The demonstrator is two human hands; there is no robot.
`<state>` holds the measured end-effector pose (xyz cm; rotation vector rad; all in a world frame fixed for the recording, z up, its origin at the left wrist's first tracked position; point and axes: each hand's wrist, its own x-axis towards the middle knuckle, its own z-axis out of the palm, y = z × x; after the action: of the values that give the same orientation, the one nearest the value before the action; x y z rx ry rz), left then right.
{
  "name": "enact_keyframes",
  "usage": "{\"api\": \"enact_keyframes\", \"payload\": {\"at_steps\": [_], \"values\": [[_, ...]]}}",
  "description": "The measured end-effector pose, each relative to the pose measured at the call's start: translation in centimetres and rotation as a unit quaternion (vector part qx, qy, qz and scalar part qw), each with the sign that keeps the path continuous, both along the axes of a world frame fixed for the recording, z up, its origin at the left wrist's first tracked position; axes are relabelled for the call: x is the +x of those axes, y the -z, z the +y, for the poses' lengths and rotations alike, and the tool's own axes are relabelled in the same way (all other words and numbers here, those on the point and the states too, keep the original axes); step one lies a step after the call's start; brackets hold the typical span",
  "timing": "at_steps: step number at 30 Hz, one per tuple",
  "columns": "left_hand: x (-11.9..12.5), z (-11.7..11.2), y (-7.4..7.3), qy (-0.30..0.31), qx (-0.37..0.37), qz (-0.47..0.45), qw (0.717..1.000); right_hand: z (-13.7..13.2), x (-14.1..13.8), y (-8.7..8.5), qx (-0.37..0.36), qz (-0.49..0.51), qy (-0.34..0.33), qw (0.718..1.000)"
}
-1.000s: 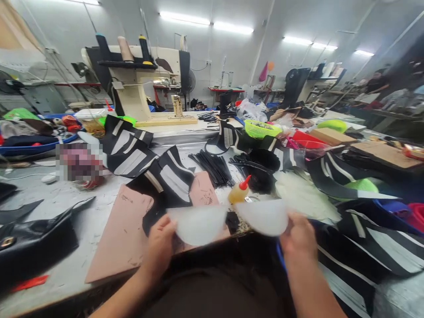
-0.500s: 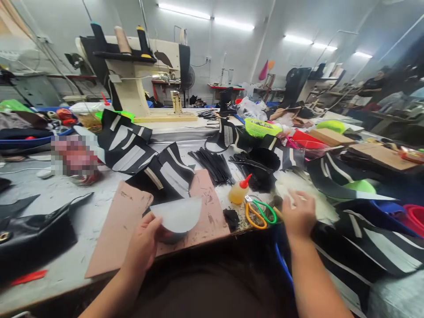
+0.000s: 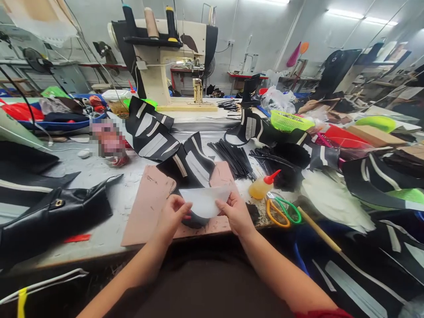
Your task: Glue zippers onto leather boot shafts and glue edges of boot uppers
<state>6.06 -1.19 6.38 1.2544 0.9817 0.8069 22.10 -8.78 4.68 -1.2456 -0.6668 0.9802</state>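
A white half-round piece is held flat over a black piece on the pink work mat. My left hand pinches its left edge and my right hand pinches its right edge, fingers closed on it. Black pieces with white stripes lie just behind on the mat. A glue bottle with a red tip and scissors with orange and green handles sit to the right of my right hand.
A pile of white pieces and a wooden stick lie at the right. Black strips lie in the middle, a black leather part at the left. A sewing machine stands at the back, a green basket beyond.
My right hand left the white pile at the right and came to the white piece, which both hands now hold over the mat. The view shifted left.
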Motion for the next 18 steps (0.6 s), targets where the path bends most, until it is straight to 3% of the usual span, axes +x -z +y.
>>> {"api": "enact_keyframes", "payload": {"at_steps": [3,5,7,11,15,18], "values": [[0.2,0.8,0.4,0.075,-0.102,-0.016,0.992,1.2,-0.7,1.1,-0.039,0.000,-0.029,0.999],[0.1,1.3,0.7,0.103,-0.125,0.027,0.986,1.8,-0.5,1.7,-0.079,-0.084,-0.059,0.992],[-0.4,1.8,1.3,0.116,-0.122,0.084,0.982,2.1,0.1,2.1,-0.122,-0.201,-0.098,0.967],[-1.9,2.6,2.8,0.115,-0.046,0.149,0.981,1.9,0.9,2.3,-0.163,-0.337,-0.169,0.912],[-3.0,3.0,3.5,0.103,0.053,0.211,0.971,1.9,0.6,2.0,-0.158,-0.418,-0.185,0.875],[-3.1,3.2,3.6,0.127,0.134,0.270,0.945,2.0,0.5,1.9,-0.171,-0.441,-0.190,0.860]]}}
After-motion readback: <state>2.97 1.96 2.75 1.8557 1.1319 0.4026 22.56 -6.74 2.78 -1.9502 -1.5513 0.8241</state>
